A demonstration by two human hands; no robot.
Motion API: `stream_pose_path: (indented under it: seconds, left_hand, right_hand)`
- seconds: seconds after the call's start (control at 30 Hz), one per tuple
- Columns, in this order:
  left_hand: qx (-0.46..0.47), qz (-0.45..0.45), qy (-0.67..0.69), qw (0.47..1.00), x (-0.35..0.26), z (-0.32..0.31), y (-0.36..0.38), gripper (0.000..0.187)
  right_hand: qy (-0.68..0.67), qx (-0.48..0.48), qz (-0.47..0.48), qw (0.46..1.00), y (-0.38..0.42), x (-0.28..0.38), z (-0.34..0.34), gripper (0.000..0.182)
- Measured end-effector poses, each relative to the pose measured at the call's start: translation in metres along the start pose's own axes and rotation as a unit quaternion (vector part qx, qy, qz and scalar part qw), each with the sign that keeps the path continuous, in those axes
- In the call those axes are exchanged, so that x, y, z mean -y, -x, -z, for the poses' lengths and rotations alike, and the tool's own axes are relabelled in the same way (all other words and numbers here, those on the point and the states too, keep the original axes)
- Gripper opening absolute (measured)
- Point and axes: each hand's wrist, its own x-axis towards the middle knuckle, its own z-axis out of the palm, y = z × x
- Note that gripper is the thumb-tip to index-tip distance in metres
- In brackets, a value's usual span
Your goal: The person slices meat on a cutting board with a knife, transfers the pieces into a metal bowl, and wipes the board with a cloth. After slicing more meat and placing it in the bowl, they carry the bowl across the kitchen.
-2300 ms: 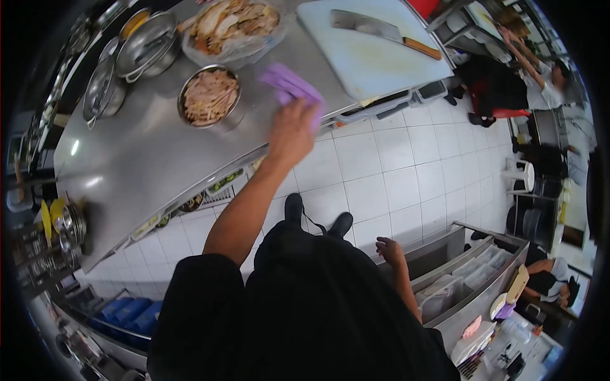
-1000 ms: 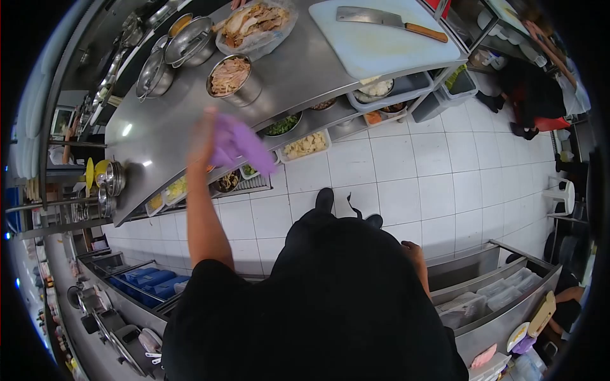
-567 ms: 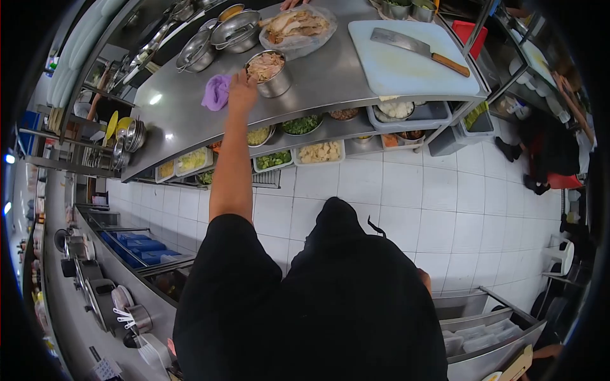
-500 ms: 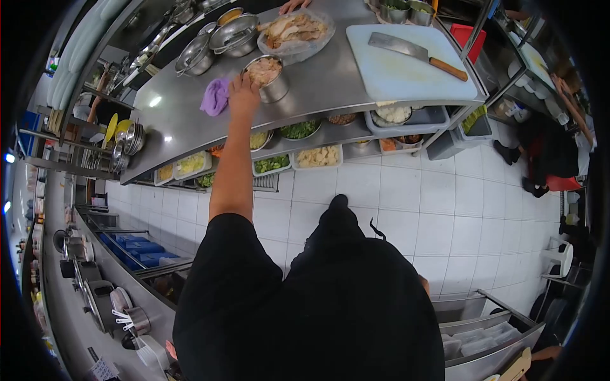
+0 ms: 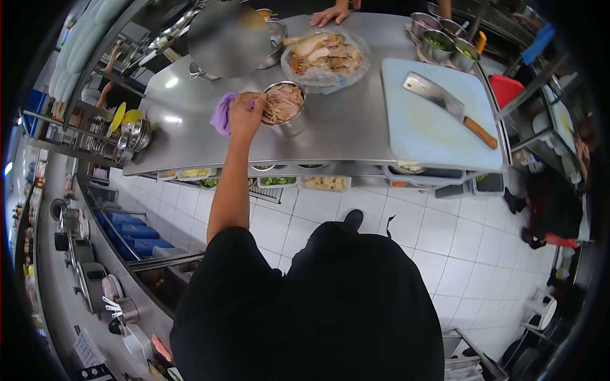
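Now the left hand (image 5: 246,114) rests at the near-left rim of the steel tin of shredded meat (image 5: 284,105), where half a second ago it reached the same tin from a lower angle; the purple cloth (image 5: 222,114), carried in that hand a second ago, lies on the counter (image 5: 343,130) just left of the tin, touching the hand's outer edge. The view has swung so that the tin sits nearer the middle, and the shelf of food tubs under the counter is mostly hidden by the counter's front edge.

Right of the tin runs a broad bare stretch of steel as far as the white cutting board (image 5: 432,120), which lies against the counter's front edge with a cleaver (image 5: 448,105) slanted across it. Behind the tin, close to it, sits a bag of cooked chicken (image 5: 325,54); beyond that, another person's hand (image 5: 330,13) rests on the far edge. Left of the tin, past the cloth, the steel is bare out to the counter's end.

The left arm is stretched straight forward and up from the shoulder, wrist level, knuckles up. Its fingers curl together over the tin's rim, fingertips at the meat; whether they pinch any cannot be told. The right hand is out of sight.
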Motion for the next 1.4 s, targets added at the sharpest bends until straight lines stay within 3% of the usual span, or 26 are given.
stream_pose_path:
  seconds: [0.07,0.23,0.37,0.43,0.47,0.6,0.67,0.77,0.87,0.97,1.07,1.17,1.2,1.33,1.4]
  left_hand:
    - [-0.053,0.099,0.108,0.988,0.002,-0.009,-0.001,0.034]
    - [-0.056,0.099,0.185,0.976,0.019,-0.037,0.006,0.031]
    - [-0.019,0.174,0.298,0.938,-0.020,-0.058,0.031,0.031]
    - [-0.057,0.133,0.339,0.930,-0.045,-0.079,0.051,0.032]
    - [-0.078,0.113,0.356,0.924,-0.060,-0.092,0.058,0.033]
    - [-0.116,0.172,0.399,0.893,-0.134,-0.118,0.080,0.029]
    - [-0.109,0.173,0.430,0.879,-0.154,-0.127,0.084,0.027]
    - [0.020,0.195,0.373,0.907,-0.153,-0.126,0.115,0.025]
    - [-0.008,0.078,0.258,0.963,-0.162,-0.128,0.141,0.028]
    - [-0.039,0.069,0.280,0.957,-0.185,-0.131,0.153,0.036]
    - [-0.020,0.096,0.113,0.989,-0.214,-0.120,0.158,0.041]
    - [-0.055,0.159,0.111,0.979,-0.230,-0.128,0.154,0.044]
    - [-0.024,0.195,0.146,0.970,-0.228,-0.129,0.152,0.042]
    - [-0.102,0.152,0.113,0.977,-0.219,-0.144,0.158,0.043]
    - [-0.086,0.134,0.196,0.968,-0.230,-0.135,0.149,0.047]
  right_hand:
    - [0.004,-0.004,0.004,1.000,-0.018,0.024,0.014,0.044]
    - [-0.100,-0.015,-0.020,0.995,-0.080,0.077,0.065,0.046]
    - [-0.061,-0.202,0.130,0.969,-0.100,0.134,0.140,0.038]
    - [-0.055,-0.263,0.142,0.953,-0.083,0.199,0.179,0.035]
    - [-0.067,-0.281,0.164,0.943,-0.081,0.222,0.195,0.034]
    - [-0.027,-0.317,0.303,0.898,-0.087,0.286,0.230,0.029]
    - [-0.007,-0.274,0.352,0.895,-0.095,0.302,0.237,0.026]
    - [0.023,-0.185,0.405,0.895,-0.108,0.312,0.251,0.024]
    - [0.102,-0.211,0.511,0.827,-0.132,0.313,0.257,0.024]
    - [0.122,-0.210,0.565,0.789,-0.162,0.302,0.267,0.022]
    - [0.112,-0.198,0.586,0.778,-0.177,0.297,0.267,0.019]
    - [0.129,-0.208,0.599,0.762,-0.181,0.298,0.266,0.019]
    - [0.127,-0.214,0.614,0.749,-0.179,0.300,0.265,0.017]
    - [0.139,-0.203,0.618,0.746,-0.201,0.286,0.261,0.016]
    - [0.137,-0.233,0.628,0.730,-0.209,0.282,0.258,0.019]
